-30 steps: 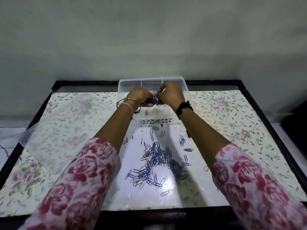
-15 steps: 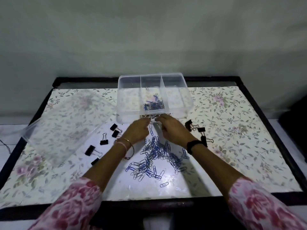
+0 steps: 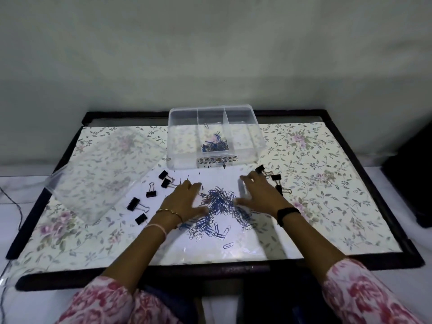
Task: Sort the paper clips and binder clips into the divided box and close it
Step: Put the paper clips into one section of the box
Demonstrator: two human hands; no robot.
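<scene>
Flanking the paper clips, left hand and right hand lie spread, gripless.

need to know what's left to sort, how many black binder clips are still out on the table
8 binder clips visible. Five lie left of the left hand. Three lie beyond the right hand. The hands may hide more.
</scene>
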